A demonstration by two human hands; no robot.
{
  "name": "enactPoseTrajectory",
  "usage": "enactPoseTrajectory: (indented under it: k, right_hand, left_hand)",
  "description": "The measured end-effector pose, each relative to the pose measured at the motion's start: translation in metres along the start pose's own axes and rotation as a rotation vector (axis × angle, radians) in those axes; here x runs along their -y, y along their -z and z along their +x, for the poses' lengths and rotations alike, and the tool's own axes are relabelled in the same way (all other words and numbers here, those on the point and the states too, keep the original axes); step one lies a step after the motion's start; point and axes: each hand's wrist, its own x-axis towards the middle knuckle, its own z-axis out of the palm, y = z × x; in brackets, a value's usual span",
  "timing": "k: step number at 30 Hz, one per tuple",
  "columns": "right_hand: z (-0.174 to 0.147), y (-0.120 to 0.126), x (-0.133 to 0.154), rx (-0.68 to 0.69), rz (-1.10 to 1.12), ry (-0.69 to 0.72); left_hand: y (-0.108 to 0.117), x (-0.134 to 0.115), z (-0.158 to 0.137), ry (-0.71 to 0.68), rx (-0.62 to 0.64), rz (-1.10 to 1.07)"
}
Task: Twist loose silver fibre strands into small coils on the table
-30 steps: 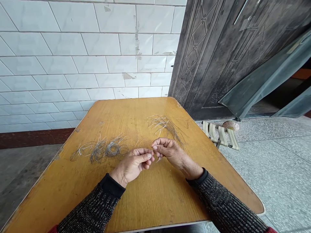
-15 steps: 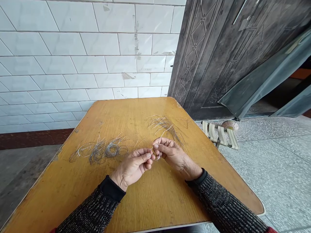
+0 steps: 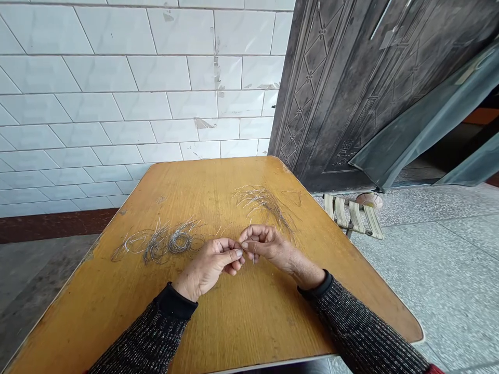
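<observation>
Coils of thin silver-grey metal wire [image 3: 180,241] lie leftmost on the yellow-brown wooden table [image 3: 234,322]. The left hand [image 3: 208,262], thumb and forefinger closed, pinches a fine silvery wire [image 3: 253,259] with the right hand [image 3: 271,249], likewise closed. The fine silvery wire lies between the fingertips, its long axis largely hidden; a short end protrudes below, nearer the right.

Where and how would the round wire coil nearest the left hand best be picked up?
Probably pinch the coil by its near rim, coming from the person's side: there the strands curve together into a ring, while loose ends splay out at its far side. The left hand is the closer one.
</observation>
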Motion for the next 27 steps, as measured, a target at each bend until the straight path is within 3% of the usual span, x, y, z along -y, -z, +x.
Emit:
enactPoseTrajectory:
  k: [16,22,27]
  right_hand:
    - [0.004,0.003,-0.007,-0.113,0.253,0.023]
    - [0.003,0.01,-0.006,-0.057,0.195,0.004]
    - [0.001,0.01,-0.004,0.08,0.123,-0.027]
  left_hand:
    - [-0.015,0.011,0.003,-0.057,-0.106,-0.5]
    - [-0.003,0.002,0.001,-0.013,0.094,-0.302]
    - [0.004,-0.001,0.002,0.069,0.117,-0.206]
